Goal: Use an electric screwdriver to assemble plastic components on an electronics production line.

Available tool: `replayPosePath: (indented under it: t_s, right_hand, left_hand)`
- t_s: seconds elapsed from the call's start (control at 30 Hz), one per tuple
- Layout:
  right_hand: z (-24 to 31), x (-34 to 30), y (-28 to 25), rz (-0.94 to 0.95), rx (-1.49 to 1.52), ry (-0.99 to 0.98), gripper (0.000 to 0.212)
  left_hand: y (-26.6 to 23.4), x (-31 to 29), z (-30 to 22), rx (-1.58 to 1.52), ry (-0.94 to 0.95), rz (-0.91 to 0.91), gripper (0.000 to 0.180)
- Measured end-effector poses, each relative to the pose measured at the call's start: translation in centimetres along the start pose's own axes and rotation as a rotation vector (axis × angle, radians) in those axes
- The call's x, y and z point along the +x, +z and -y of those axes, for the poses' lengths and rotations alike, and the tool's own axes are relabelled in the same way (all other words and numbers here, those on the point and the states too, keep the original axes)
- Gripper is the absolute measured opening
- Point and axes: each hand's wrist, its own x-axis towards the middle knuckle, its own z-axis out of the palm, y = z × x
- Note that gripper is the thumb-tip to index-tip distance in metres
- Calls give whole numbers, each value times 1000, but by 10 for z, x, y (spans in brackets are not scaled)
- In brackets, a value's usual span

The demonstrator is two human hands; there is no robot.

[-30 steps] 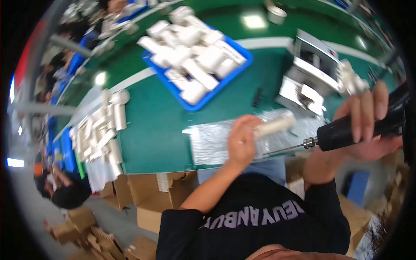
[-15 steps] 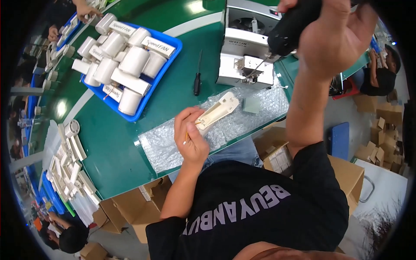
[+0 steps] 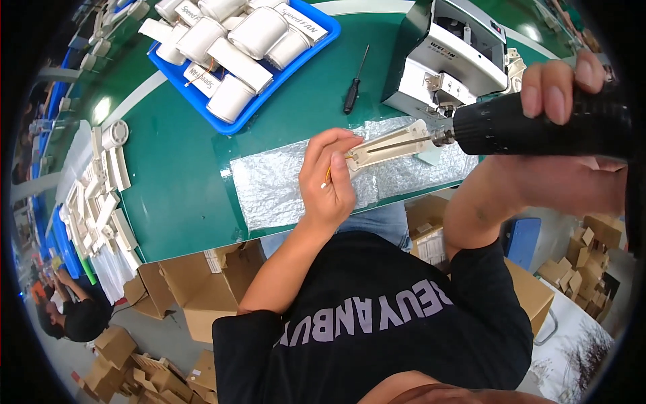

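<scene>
The left hand (image 3: 328,176) grasps the left end of 1 cream plastic part (image 3: 392,141) between thumb and fingers, open side up. The right hand (image 3: 565,178) has its fingers wrapped around 1 black power driver (image 3: 538,124). Compared with 0.5 s earlier, the driver bit (image 3: 404,143) has moved from the metal machine to the cream plastic part and now lies along its length; tip contact cannot be determined. The left hand retains its grasp.

Left forearm: rising from the desk's near edge, wrist bent slightly. Right forearm: extended to the right, driver nearly level, bit directed left. Yellow wires (image 3: 328,176) hang beside the left thumb.

The cream plastic part is above the clear plastic sheet (image 3: 269,192), which lies along the near edge of the desk (image 3: 175,195). Farther from that edge: 1 black screwdriver (image 3: 351,95) and the metal machine (image 3: 457,54).

The blue tray (image 3: 222,126), toward the desk's far side, contains piled white cylindrical units (image 3: 259,32). White elongated parts (image 3: 101,195) are heaped at the desk's left near corner.
</scene>
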Motion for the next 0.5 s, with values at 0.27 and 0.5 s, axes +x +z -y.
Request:
replayPosePath:
  t_s: [0.27, 0.5]
  right_hand:
    - [5, -10, -5, -54, -18, -41, 62]
    - [3, -11, -12, -95, -28, -106, 70]
  left_hand:
    - [1, -5, -2, -38, -23, 2, 30]
    - [0, 6, 1, -36, -19, 12, 29]
